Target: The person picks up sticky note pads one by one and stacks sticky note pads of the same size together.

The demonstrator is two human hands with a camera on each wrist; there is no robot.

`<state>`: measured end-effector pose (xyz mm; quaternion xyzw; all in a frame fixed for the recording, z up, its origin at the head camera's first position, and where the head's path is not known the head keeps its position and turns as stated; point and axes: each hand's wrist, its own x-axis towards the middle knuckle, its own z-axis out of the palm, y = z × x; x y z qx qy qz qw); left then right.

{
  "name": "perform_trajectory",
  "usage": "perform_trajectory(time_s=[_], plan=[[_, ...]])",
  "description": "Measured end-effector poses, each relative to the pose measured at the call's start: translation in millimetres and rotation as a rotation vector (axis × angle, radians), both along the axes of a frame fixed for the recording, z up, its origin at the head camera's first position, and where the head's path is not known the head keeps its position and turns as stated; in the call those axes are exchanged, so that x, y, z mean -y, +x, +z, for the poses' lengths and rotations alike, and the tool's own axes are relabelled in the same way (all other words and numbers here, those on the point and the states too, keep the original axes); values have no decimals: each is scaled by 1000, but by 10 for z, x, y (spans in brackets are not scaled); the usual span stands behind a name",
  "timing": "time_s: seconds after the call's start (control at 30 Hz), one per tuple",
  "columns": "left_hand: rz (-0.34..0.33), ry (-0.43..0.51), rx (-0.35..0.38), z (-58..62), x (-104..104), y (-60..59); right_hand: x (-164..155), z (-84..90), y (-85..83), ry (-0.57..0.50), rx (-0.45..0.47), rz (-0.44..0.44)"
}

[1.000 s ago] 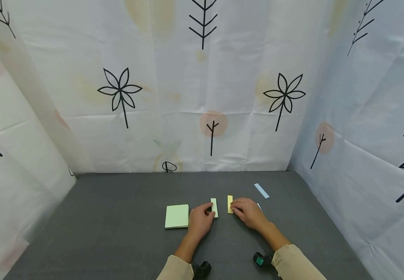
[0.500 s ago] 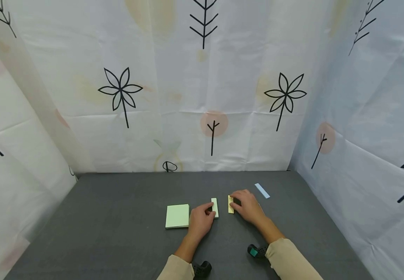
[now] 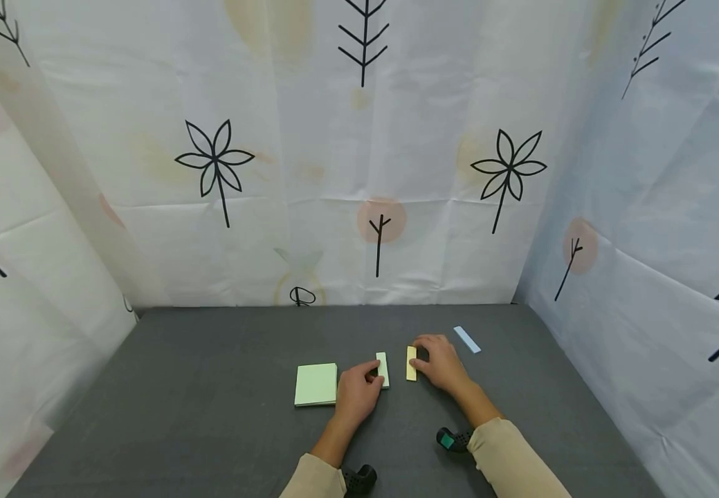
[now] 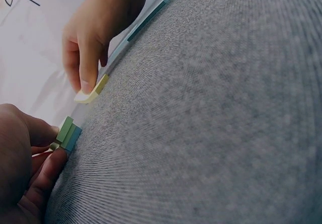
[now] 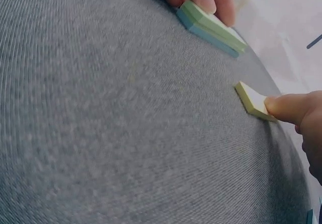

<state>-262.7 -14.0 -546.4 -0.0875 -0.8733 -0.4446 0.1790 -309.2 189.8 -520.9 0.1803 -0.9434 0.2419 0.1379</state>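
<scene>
In the head view my left hand (image 3: pixel 356 395) holds a narrow pad of green sticky notes (image 3: pixel 383 361) between thumb and fingers. The left wrist view shows a blue pad (image 4: pixel 74 139) directly beneath the green one, both within the left hand's grip. To the right, my right hand (image 3: pixel 443 364) pinches a narrow yellow sticky-note pad (image 3: pixel 411 355). From the right wrist camera, the yellow pad (image 5: pixel 249 98) looks bent, with the thumb on its face. A small gap separates the yellow pad from the green and blue stack.
A square light-green sticky-note pad (image 3: pixel 315 384) lies left of my left hand. Beyond my right hand lies a loose light-blue strip (image 3: pixel 467 339). The dark grey tabletop (image 3: pixel 210 415) is enclosed by printed white cloth (image 3: pixel 309 152) at the back and sides.
My right hand has shifted away from me along the yellow pad, its finger now near the far end. The left hand keeps its hold on the green pad in the same place.
</scene>
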Motion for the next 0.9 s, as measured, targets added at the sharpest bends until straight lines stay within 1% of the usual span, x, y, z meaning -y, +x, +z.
perform_trajectory(time_s=[0.2,0.3,0.47,0.53,0.63,0.7,0.8,0.9], plan=[[2,3,3,1,1,2,38,-1,-2,-80,8,-56],[7,3,9,-1,-1,2,65,7,23,-170,40,-74],[16,3,19,6,-6,1,112,42,48,-360,98,-66],[15,5,25,9,-7,0,133,65,42,-460,156,-58],[14,6,33,11,-7,2,169,97,27,-617,282,-50],[13,3,32,15,-5,5,197,114,16,-698,364,-51],[12,8,33,21,-1,10,241,121,-1,-759,441,-45],[6,19,30,29,3,14,295,118,-29,-788,481,-37]])
